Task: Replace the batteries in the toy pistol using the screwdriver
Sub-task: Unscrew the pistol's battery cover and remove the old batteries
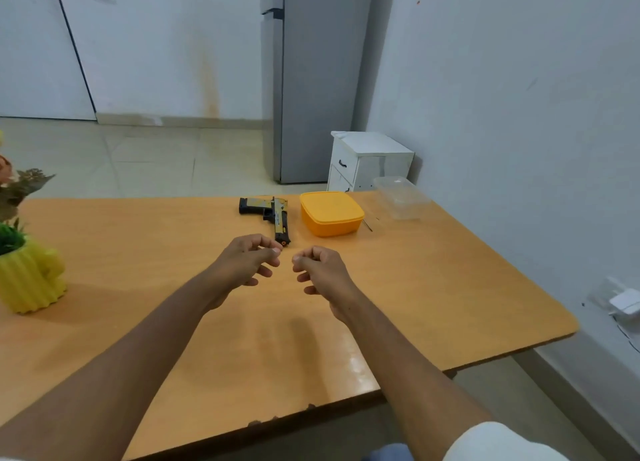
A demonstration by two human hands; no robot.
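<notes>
Hands out over the wooden table (450,287) — left hand (247,261) and right hand (320,270) hover side by side, fingers loosely curled, holding nothing. Just beyond the left fingertips lies the toy pistol (273,214), flat on the tabletop, muzzle end toward the person. Beside it sits a lidded yellow container (330,213) — then a clear plastic tub (401,197) near the wall. Yellow plant pot (29,277) stands far left.

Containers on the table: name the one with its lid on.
The yellow box beside the toy pistol is lidded; the clear tub near the wall stands open, without a lid.
</notes>
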